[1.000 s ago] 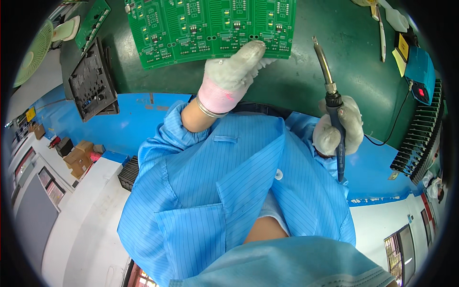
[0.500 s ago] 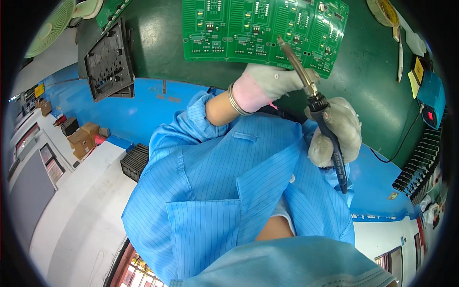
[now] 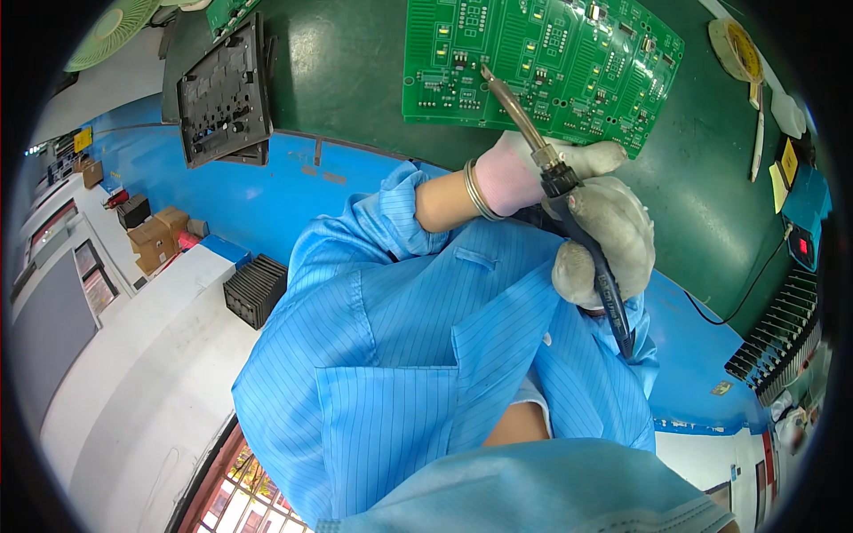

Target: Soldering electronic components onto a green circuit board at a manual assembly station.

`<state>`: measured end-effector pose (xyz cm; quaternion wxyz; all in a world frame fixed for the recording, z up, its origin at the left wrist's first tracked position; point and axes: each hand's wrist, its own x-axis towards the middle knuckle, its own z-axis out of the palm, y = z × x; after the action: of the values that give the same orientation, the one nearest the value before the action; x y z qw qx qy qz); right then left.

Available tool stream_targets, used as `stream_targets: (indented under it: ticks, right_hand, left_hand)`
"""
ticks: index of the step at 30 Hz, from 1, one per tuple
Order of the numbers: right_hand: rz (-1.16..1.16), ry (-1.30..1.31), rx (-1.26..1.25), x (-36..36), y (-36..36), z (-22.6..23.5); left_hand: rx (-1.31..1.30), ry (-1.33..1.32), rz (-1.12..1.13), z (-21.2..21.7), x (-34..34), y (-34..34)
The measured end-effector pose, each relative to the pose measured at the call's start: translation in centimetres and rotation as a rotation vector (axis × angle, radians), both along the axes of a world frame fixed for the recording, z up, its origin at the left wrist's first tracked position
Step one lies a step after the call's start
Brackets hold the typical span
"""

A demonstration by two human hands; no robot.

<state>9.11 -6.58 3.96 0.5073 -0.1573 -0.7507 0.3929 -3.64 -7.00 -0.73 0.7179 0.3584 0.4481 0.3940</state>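
— What's the right hand (image 3: 604, 238) got?

— A soldering iron (image 3: 553, 182). The gloved fingers are wrapped tight round its black handle, and the metal tip slants up toward eleven o'clock, ending over the lower edge of the green circuit board panel (image 3: 542, 58). Whether the tip actually touches the board, I can't tell from here.

— And the left hand (image 3: 524, 169)?

— Also in a white glove, closed on the near edge of that panel, partly hidden behind the iron and the right hand. There's a metal bangle (image 3: 474, 189) on the wrist, and the blue striped sleeve (image 3: 391, 200) is pushed back from it.

— Where does the panel lie?

— On the dark green bench mat (image 3: 355, 80), up at twelve o'clock from the hands, lying flat with its small components showing.

— Anything else on the bench?

— A black slotted fixture tray (image 3: 224, 89) at ten o'clock, well apart from the panel. At two o'clock, a yellow roll of tape (image 3: 736, 49), and at three o'clock a blue soldering station (image 3: 807, 218) with a red light, its cable trailing across the mat. A black ribbed rack (image 3: 773, 333) sits at four o'clock
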Motion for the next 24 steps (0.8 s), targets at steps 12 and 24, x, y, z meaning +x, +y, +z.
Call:
stream_targets:
  ticks: [12,24]
  right_hand:
    - [-0.025,0.067,-0.027,-0.7,-0.3,-0.7]
    - [-0.096,0.194,0.153,0.4,-0.5,-2.5]
  left_hand:
    - [-0.093,-0.092,0.096,0.8,0.0,-0.6]
    - [0.298,0.357,0.189,2.0,-0.5,-0.4]
